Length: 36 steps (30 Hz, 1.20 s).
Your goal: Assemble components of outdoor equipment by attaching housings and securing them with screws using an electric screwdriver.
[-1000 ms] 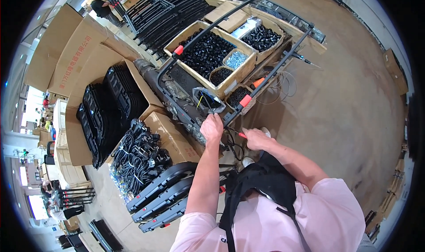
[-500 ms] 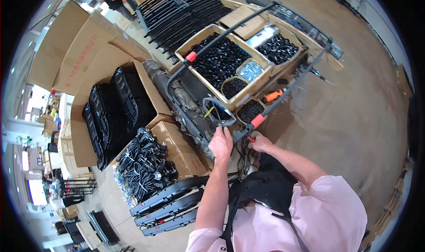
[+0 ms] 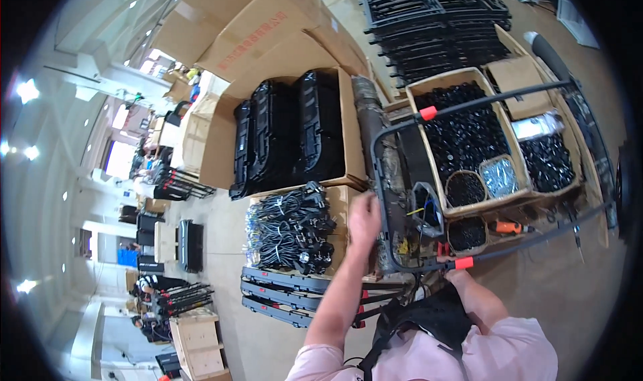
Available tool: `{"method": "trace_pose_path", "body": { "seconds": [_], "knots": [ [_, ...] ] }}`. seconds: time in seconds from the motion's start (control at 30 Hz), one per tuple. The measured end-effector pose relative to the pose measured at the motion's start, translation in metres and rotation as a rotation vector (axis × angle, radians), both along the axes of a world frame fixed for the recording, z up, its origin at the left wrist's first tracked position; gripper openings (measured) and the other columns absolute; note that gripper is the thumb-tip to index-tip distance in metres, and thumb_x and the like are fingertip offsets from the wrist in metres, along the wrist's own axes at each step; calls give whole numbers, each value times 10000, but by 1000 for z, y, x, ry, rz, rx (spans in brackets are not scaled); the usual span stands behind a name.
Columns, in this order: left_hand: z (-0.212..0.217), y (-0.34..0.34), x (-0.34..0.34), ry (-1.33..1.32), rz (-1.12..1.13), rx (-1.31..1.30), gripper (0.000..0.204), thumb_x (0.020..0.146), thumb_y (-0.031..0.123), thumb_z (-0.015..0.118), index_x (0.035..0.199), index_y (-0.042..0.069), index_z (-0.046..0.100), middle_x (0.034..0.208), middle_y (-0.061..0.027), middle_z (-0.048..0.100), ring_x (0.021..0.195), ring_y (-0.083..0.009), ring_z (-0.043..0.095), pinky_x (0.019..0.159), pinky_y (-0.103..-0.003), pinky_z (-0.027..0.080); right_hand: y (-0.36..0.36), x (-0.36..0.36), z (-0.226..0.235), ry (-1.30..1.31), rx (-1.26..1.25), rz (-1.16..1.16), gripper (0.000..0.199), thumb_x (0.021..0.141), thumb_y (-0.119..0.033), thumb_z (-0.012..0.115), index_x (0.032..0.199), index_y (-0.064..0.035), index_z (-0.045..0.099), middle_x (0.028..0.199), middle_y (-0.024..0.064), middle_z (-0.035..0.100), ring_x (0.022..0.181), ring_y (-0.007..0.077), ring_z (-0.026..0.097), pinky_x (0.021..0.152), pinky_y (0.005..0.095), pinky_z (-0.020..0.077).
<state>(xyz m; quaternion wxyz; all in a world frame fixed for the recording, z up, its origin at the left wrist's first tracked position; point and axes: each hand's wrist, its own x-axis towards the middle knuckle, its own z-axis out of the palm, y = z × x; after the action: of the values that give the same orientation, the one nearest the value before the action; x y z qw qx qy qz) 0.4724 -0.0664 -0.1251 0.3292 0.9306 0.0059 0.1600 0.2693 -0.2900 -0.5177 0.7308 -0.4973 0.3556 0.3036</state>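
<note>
A dark tubular metal frame (image 3: pixel 376 180) with red sleeves lies across the bench in front of me. My left hand (image 3: pixel 364 219) is closed, raised just outside the frame's left bar and above a cardboard box edge; whatever its curled fingers may hold is hidden. At the frame's near bar, my right hand (image 3: pixel 458 275) is closed on a red-handled tool (image 3: pixel 443 249), whose working end I cannot make out. Inside the frame sits a clear plastic bag (image 3: pixel 427 210) with a yellow strip and dark cables.
Beyond lies a tray (image 3: pixel 443 210) of black parts, with an orange-handled tool (image 3: pixel 507 227) nearby. On the left, a carton (image 3: pixel 218 140) holds black plastic housings beside bundled power cords (image 3: pixel 288 230). Grey curved panels (image 3: pixel 278 287) are stacked below. Black frames (image 3: pixel 435 19) pile up behind.
My left hand has drawn away from the plastic bag, leftward past the frame's bar. The right hand stays by the near bar with the red-handled tool. My view has swung left.
</note>
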Motion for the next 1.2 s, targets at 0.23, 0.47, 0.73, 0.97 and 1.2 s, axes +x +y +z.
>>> {"method": "trace_pose_path", "body": {
  "seconds": [0.23,0.47,0.73,0.97,1.2],
  "knots": [
    [82,176,171,-245,646,638,571,911,198,736,1418,14,549,1455,-219,559,1326,-406,548,1090,-509,471,-104,-1,14,-113,-186,-125,117,956,-143,699,1059,-88,689,934,100,692,787,200,681,611,373,569],
    [106,209,220,259,641,669,355,951,165,717,1244,22,576,1284,-188,640,1200,-385,667,958,-485,584,-225,-33,255,-4,-265,353,305,922,-179,722,1179,-14,717,917,101,754,772,196,704,648,355,562],
    [152,171,206,-123,643,579,209,997,169,655,1127,27,575,1119,-215,672,977,-435,721,821,-522,589,-249,22,413,-228,-356,875,384,947,-258,750,1252,-26,728,1106,89,790,995,170,732,911,330,568],
    [144,128,84,-183,282,-892,367,1004,88,660,1287,-45,469,1095,-118,664,787,-201,695,638,-335,647,-187,123,474,-836,-246,764,340,961,-268,729,1213,-41,749,1024,91,784,863,134,704,781,325,572],
    [33,-13,-79,174,130,-1405,695,950,120,748,1538,0,398,1268,-103,657,956,-192,701,635,-291,596,-45,218,424,-940,-405,562,579,1010,-447,658,1341,28,633,1190,221,738,1113,329,718,961,417,549]
  ]
}}
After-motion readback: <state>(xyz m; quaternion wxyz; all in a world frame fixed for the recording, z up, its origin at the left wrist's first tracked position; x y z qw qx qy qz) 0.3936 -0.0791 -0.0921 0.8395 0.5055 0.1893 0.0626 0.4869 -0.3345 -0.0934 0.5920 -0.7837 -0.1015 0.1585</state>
